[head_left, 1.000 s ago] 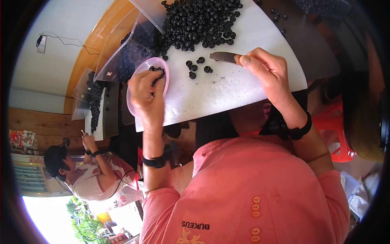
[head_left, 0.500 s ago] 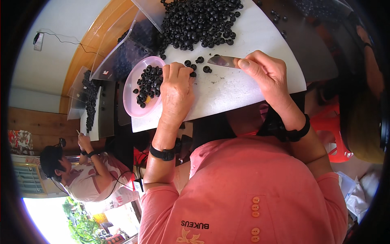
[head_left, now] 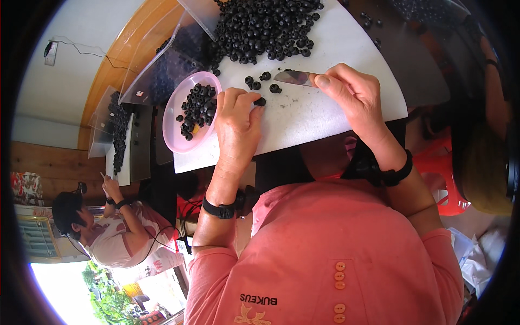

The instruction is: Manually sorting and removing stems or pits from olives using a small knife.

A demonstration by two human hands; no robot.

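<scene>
My left hand point(head_left: 236, 127) pinches one small black knob-like piece point(head_left: 260, 101) between thumb and fingers, just above the white board point(head_left: 314, 116). My right hand point(head_left: 355, 97) is closed round a small knife, its metal blade point(head_left: 295, 79) pointing left over the board. Between the hands lie several loose black pieces point(head_left: 275, 88), rounded and seemingly holed. Close by my left hand, a pink oval dish point(head_left: 172, 127) contains many of the same pieces. The knife's handle is hidden in my right hand.
A large heap of black pieces point(head_left: 265, 30) covers the board's far part. Clear plastic panels point(head_left: 154, 62) stand at the far left, with more pieces behind. To the left, another person point(head_left: 122, 238) works at a similar board. A red stool point(head_left: 439, 173) stands at right.
My left hand has taken hold of one black piece and drawn it toward me, away from the loose group. The knife blade has shifted slightly left; my right hand has barely moved.
</scene>
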